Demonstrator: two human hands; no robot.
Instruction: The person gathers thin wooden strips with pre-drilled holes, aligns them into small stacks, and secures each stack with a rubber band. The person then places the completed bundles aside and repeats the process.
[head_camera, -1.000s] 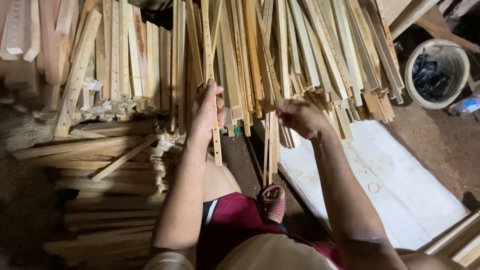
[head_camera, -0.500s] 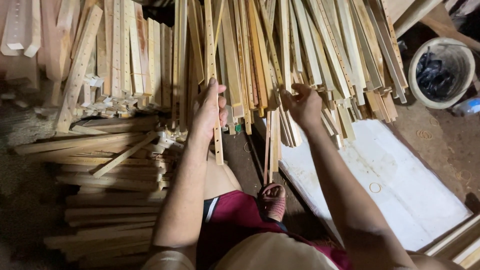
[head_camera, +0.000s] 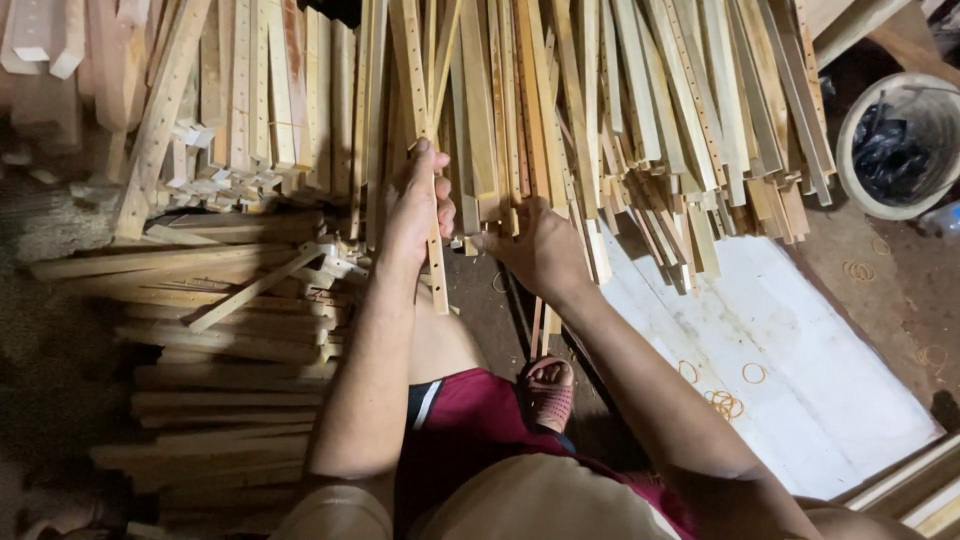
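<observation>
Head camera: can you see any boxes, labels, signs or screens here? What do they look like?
No labels, signs or screens show.
Bucket: top right on the floor, round, pale, with a dark bag inside.
White sheet: flat on the floor at right, with rubber bands on it.

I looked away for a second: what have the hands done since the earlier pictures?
The right hand has moved left along the ends of the leaning wooden strips, closer to the left hand. The left hand still grips the same long strip, upright. Stacked strips, white sheet and bucket unchanged.
</observation>
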